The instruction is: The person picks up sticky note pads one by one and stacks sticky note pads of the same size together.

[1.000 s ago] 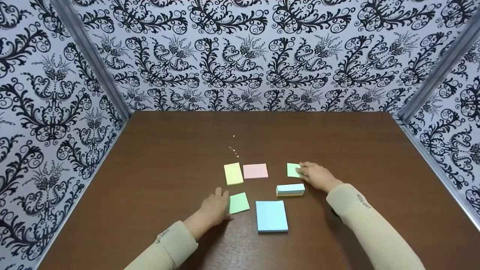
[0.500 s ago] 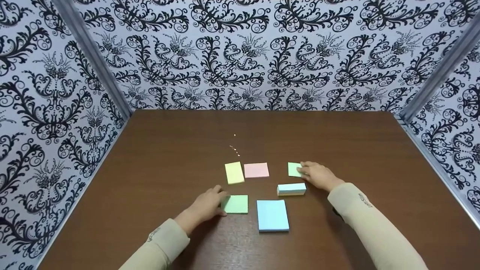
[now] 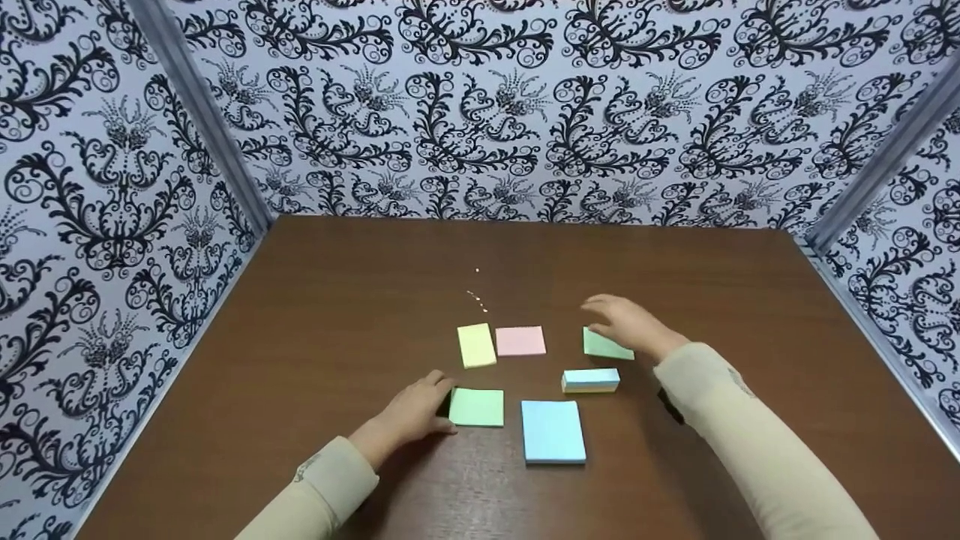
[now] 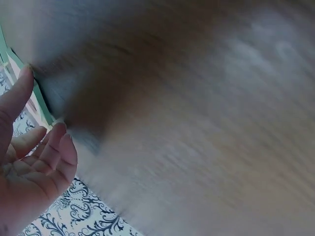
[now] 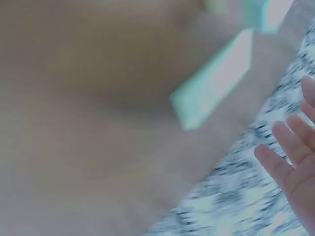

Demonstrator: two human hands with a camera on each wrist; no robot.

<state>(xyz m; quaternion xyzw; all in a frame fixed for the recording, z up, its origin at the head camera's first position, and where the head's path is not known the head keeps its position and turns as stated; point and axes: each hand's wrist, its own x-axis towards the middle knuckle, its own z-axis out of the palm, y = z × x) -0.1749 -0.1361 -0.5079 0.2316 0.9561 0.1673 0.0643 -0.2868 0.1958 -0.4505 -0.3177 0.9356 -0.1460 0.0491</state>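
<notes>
Loose right hand [image 3: 628,324] over farther green pad [image 3: 604,347], left hand [image 3: 409,414] at edge of nearer green pad [image 3: 478,408], grasp unclear

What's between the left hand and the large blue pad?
In the head view: the green sticky-note pad at the left hand, then bare tabletop up to the large blue pad.

Squarish green pad [image 3: 477,408] lying flat, its near-side edge held between thumb and left fingers [image 3: 435,378], second green pad [image 3: 609,347] lying angled, partly covered from view, apart from the right fingers [image 3: 598,300]
</notes>
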